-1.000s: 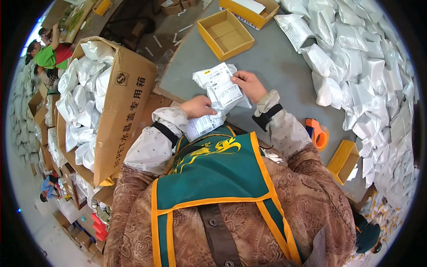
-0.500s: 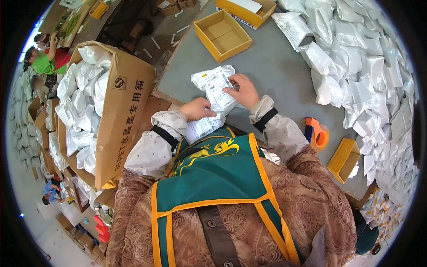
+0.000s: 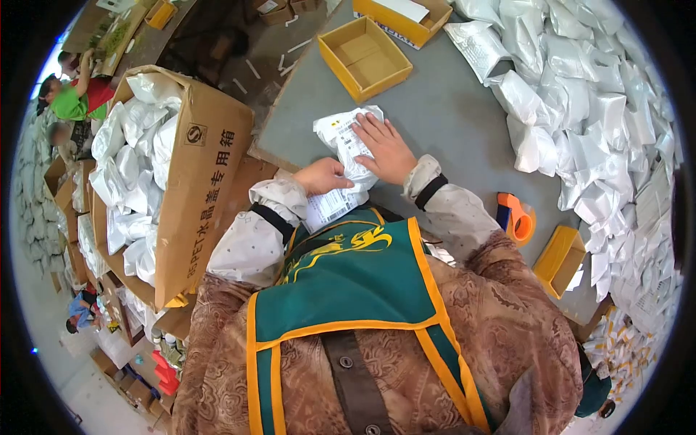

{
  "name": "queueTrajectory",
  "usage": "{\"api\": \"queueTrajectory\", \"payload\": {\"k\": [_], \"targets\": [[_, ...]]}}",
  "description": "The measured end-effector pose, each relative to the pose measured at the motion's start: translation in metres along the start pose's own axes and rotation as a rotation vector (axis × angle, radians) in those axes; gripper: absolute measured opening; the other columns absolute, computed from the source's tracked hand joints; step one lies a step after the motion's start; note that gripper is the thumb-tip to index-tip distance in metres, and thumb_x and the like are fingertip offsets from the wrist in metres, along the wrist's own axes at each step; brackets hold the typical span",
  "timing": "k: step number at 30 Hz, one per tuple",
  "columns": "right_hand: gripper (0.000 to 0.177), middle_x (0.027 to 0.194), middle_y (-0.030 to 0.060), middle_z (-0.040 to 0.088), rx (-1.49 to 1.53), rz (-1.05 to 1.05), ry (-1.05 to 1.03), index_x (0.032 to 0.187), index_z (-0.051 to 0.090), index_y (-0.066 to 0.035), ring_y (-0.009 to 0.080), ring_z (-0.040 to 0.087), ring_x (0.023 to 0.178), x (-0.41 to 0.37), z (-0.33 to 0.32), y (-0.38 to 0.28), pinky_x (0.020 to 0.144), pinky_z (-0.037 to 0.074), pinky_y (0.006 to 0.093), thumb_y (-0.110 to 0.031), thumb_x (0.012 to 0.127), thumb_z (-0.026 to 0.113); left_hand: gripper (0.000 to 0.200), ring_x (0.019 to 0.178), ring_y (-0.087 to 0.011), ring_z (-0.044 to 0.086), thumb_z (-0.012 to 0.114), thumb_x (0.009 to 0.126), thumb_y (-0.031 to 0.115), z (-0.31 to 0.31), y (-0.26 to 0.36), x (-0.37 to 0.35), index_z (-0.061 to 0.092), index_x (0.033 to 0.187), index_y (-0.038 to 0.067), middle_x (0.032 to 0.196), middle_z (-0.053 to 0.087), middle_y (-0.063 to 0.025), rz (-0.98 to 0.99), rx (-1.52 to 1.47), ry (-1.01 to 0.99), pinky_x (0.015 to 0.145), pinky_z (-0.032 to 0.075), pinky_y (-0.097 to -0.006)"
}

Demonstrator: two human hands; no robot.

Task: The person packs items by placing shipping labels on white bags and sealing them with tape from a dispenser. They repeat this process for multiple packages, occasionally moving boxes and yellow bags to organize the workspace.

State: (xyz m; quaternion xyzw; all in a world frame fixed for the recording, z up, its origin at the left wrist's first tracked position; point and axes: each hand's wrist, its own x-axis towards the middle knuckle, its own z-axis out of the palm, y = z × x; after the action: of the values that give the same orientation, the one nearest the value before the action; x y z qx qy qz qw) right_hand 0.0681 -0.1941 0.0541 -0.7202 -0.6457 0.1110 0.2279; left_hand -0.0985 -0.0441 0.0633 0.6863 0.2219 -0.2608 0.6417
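Note:
A white plastic package [image 3: 348,150] with a printed label lies at the near left part of the grey table. My right hand [image 3: 384,148] rests flat over the label, fingers stretched out. At the package's lower left side, my left hand [image 3: 321,177] has its fingers closed on the package edge. A second printed label sheet [image 3: 332,209] shows below my left hand, by the green apron.
A yellow box [image 3: 364,58] stands on the grey table [image 3: 449,116]. An orange tape dispenser [image 3: 516,218] and a small yellow box [image 3: 560,262] are at right. White packages [image 3: 580,123] are piled beyond. A large carton [image 3: 199,188] of white packages stands left.
My right hand has gone from bent fingers at the label's right edge to lying flat across the label. My left hand has barely moved.

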Motion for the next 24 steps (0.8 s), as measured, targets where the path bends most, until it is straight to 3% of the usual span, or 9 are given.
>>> {"api": "queueTrajectory", "payload": {"k": [4,5,9,12,13,16,19,22,24], "targets": [[0.063,0.155,0.0136,0.024,-0.016,-0.045,0.019,0.146,0.033,-0.010,0.0328,0.020,0.144,0.011,-0.028,-0.007,0.115,0.017,0.0509,-0.036,0.092,0.054,0.020,0.070,-0.0115,0.060,0.070,0.083,0.017,-0.006,-0.004,0.002,0.070,0.092,-0.001,0.079,0.069,-0.0049,0.058,0.152,0.018,0.065,0.049,-0.0301],[0.060,0.154,0.0102,0.027,0.006,-0.102,0.064,0.145,0.037,-0.015,0.0320,0.022,0.143,0.021,-0.035,-0.014,0.113,0.020,0.0546,-0.037,0.092,0.055,0.020,0.070,-0.0117,0.060,0.070,0.083,0.017,-0.006,-0.005,0.003,0.070,0.092,-0.001,0.078,0.069,-0.0051,0.065,0.142,0.021,0.065,0.049,-0.0303],[0.050,0.150,0.0053,0.035,-0.119,-0.108,-0.070,0.138,0.046,-0.018,0.0306,0.027,0.141,0.035,-0.003,-0.003,0.111,0.022,0.0592,-0.036,0.092,0.055,0.025,0.068,-0.0131,0.059,0.072,0.081,0.021,-0.003,-0.011,-0.001,0.070,0.088,-0.003,0.074,0.068,-0.0077,0.030,0.239,0.054,0.064,0.048,-0.0316],[0.045,0.147,0.0058,0.039,-0.145,-0.016,-0.087,0.135,0.050,-0.017,0.0308,0.031,0.138,0.043,-0.010,-0.006,0.111,0.024,0.0561,-0.033,0.093,0.054,0.028,0.065,-0.0148,0.058,0.073,0.080,0.024,-0.009,-0.015,-0.005,0.070,0.087,-0.003,0.072,0.067,-0.0091,0.003,0.273,0.085,0.062,0.047,-0.0336],[0.041,0.145,0.0058,0.042,-0.180,-0.059,-0.006,0.131,0.054,-0.017,0.0310,0.034,0.135,0.048,-0.014,-0.009,0.110,0.025,0.0565,-0.031,0.093,0.054,0.028,0.065,-0.0150,0.058,0.073,0.080,0.024,-0.011,-0.019,-0.005,0.070,0.087,-0.003,0.072,0.067,-0.0088,0.018,0.304,0.088,0.062,0.047,-0.0339],[0.041,0.145,0.0063,0.042,-0.214,-0.313,-0.185,0.132,0.053,-0.017,0.0308,0.037,0.134,0.053,-0.002,-0.005,0.109,0.025,0.0576,-0.030,0.093,0.053,0.029,0.066,-0.0153,0.058,0.073,0.080,0.025,-0.010,-0.021,-0.006,0.070,0.089,-0.003,0.073,0.067,-0.0088,0.031,0.294,0.102,0.062,0.047,-0.0341],[0.041,0.144,0.0095,0.043,-0.189,-0.170,-0.224,0.132,0.053,-0.018,0.0311,0.035,0.135,0.064,0.008,-0.003,0.111,0.027,0.0528,-0.033,0.094,0.053,0.031,0.066,-0.0164,0.060,0.072,0.080,0.025,-0.018,-0.020,-0.009,0.069,0.093,-0.003,0.075,0.068,-0.0102,0.047,0.220,0.112,0.063,0.048,-0.0338],[0.047,0.135,0.0171,0.051,0.251,0.013,-0.103,0.132,0.052,-0.013,0.0358,0.045,0.127,0.072,0.007,0.020,0.105,0.036,0.0459,-0.038,0.093,0.054,0.033,0.069,-0.0180,0.061,0.072,0.079,0.025,-0.019,-0.037,-0.016,0.069,0.099,-0.002,0.078,0.069,-0.0115,0.040,0.161,0.098,0.065,0.049,-0.0338],[0.053,0.117,0.0217,0.062,0.212,0.173,-0.353,0.127,0.054,-0.006,0.0409,0.056,0.109,0.074,0.008,0.024,0.095,0.045,0.0422,-0.044,0.091,0.057,0.034,0.071,-0.0183,0.062,0.072,0.079,0.025,-0.019,-0.062,-0.025,0.069,0.101,-0.001,0.081,0.070,-0.0112,0.123,0.176,0.121,0.067,0.049,-0.0339]]}}
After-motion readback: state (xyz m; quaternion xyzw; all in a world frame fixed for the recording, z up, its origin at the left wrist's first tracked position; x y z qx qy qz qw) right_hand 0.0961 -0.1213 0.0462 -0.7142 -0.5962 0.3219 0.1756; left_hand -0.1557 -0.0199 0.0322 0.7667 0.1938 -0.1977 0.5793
